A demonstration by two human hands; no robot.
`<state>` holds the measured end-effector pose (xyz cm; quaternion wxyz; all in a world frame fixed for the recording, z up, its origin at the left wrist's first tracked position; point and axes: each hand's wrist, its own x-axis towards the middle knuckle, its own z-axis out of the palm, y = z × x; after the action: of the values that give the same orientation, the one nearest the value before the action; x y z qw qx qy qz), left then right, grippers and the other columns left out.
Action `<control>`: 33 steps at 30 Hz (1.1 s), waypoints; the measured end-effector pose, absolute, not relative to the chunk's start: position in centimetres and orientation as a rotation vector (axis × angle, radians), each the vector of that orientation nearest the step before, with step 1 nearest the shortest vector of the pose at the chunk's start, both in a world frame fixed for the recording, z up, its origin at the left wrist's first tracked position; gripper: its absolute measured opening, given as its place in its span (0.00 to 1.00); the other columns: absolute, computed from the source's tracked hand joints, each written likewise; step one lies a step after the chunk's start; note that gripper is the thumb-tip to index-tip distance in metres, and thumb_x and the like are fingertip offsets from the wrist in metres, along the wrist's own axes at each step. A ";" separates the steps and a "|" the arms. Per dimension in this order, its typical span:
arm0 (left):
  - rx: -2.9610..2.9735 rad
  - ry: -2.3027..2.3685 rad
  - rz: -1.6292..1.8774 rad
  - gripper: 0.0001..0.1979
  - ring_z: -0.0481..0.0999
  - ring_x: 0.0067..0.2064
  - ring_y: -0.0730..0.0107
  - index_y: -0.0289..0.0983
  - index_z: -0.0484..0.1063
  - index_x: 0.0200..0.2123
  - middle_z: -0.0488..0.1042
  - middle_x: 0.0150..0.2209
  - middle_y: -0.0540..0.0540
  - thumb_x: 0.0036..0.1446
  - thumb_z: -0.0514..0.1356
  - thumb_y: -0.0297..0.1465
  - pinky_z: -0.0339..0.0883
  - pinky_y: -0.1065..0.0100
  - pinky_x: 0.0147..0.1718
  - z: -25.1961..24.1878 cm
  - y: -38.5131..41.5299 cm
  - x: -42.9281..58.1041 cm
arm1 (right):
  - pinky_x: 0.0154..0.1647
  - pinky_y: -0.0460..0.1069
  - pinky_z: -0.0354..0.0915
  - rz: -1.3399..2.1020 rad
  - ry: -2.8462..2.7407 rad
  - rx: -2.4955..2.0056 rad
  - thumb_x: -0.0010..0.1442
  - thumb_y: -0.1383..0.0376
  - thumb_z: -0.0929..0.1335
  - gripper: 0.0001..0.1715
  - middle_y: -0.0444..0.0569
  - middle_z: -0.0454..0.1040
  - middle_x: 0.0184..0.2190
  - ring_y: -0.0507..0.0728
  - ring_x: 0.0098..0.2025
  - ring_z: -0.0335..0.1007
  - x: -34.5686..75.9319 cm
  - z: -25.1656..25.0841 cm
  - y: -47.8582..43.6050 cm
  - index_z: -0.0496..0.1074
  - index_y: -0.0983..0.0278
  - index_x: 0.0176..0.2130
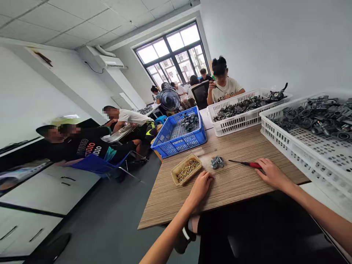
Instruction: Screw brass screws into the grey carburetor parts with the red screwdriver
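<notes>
My right hand (pixel 271 173) is closed around the handle of a screwdriver (pixel 251 164) with a red and black grip, its dark shaft pointing left just above the wooden table (pixel 236 146). Left of the tip sits a small grey metal carburetor (pixel 217 162). My left hand (pixel 201 186) rests at the table, nearer to me than the carburetor, fingers bent and pressed together; whatever they may pinch is too small to make out. Beside it, on the left, a cream-coloured tray (pixel 173 175) holds many small brass-coloured screws or jets.
A blue crate (pixel 178 148) with a few metal parts stands at the table's far left. Two white crates, one at the back (pixel 220 130) and one at right (pixel 291 143), hold heaps of carburetors. Across sits a co-worker (pixel 229 86). A fan (pixel 169 99) stands behind.
</notes>
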<state>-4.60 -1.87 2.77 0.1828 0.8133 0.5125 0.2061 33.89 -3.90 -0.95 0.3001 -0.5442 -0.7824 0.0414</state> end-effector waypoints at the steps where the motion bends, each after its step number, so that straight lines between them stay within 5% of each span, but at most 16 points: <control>1: 2.308 1.446 0.586 0.08 0.78 0.47 0.57 0.40 0.74 0.38 0.78 0.42 0.43 0.68 0.56 0.27 0.72 0.59 0.50 2.8 -1.9 -4.7 | 0.55 0.61 0.73 0.115 -2.074 -1.444 0.72 0.57 0.63 0.18 0.60 0.78 0.51 0.69 0.54 0.73 33.9 -1.0 -3.9 0.74 0.62 0.53; 12: 2.190 1.455 0.846 0.05 0.73 0.31 0.69 0.39 0.74 0.36 0.76 0.31 0.50 0.64 0.59 0.30 0.68 0.67 0.35 4.1 -0.8 -3.1 | 0.55 0.60 0.72 0.123 -2.069 -1.435 0.73 0.58 0.63 0.15 0.58 0.78 0.51 0.68 0.54 0.73 33.9 -0.8 -4.0 0.73 0.60 0.53; 33: 2.279 1.532 0.962 0.05 0.80 0.40 0.62 0.41 0.76 0.39 0.80 0.38 0.46 0.66 0.60 0.26 0.72 0.63 0.42 3.0 0.8 0.5 | 0.52 0.60 0.73 0.148 -2.099 -1.447 0.72 0.60 0.63 0.15 0.59 0.78 0.51 0.68 0.53 0.74 33.7 0.2 -4.3 0.73 0.61 0.53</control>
<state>0.50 0.80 2.98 0.1158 0.7779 0.5230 0.3285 33.74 -4.25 0.22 0.2900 -0.5423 -0.7866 0.0556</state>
